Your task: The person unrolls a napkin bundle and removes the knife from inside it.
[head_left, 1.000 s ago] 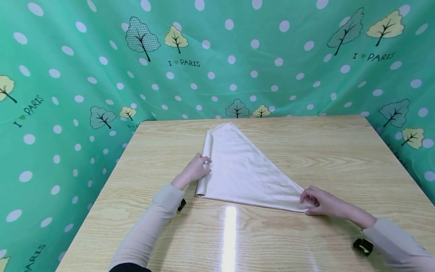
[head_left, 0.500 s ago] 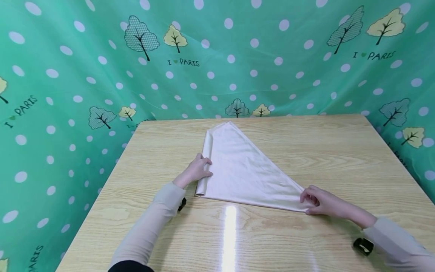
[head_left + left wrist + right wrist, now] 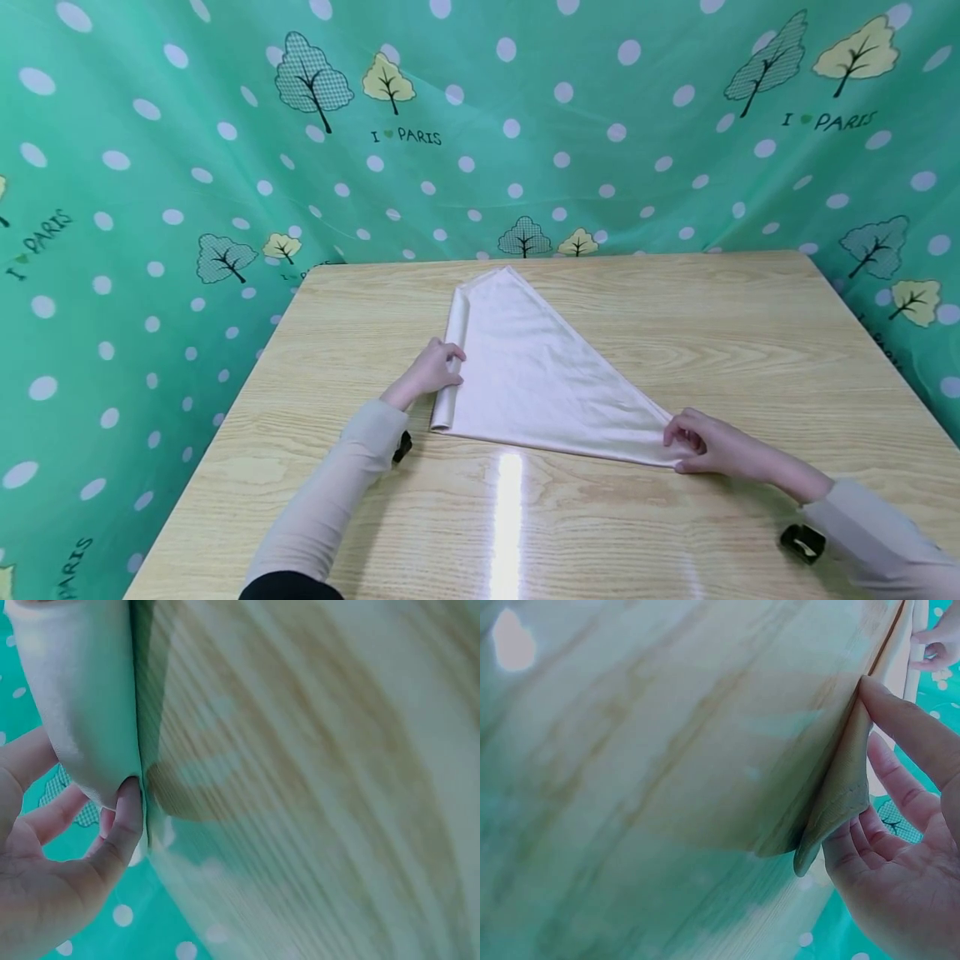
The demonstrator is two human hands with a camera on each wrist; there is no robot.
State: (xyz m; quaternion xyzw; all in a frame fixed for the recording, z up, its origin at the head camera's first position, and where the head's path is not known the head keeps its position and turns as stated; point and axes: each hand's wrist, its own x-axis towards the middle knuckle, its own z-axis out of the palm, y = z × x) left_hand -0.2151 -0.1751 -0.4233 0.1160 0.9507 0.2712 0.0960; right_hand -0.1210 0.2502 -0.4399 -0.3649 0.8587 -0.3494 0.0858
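A pale, off-white cloth [image 3: 547,367] lies on the table with a pointed far corner and a long slanting right edge. Its left side is wound into a narrow roll [image 3: 445,408]. My left hand [image 3: 429,372] grips this roll around its middle, thumb on the near side and fingers farther along. In the left wrist view, the fingers curl around the rolled cloth [image 3: 90,697]. At the other end my right hand [image 3: 716,447] pinches the cloth's right corner between thumb and fingers. The right wrist view shows that corner [image 3: 844,780] bent up, with a stitched hem.
The wooden table [image 3: 337,300] extends around the cloth on all sides. A green curtain [image 3: 420,200] with white dots and printed trees hangs behind it and along both sides. Black wrist devices [image 3: 802,543] sit under the sleeves. A bright light reflection crosses the near tabletop.
My left hand shifts very slightly left with the roll. The right hand stays at the corner, and the cloth keeps its shape.
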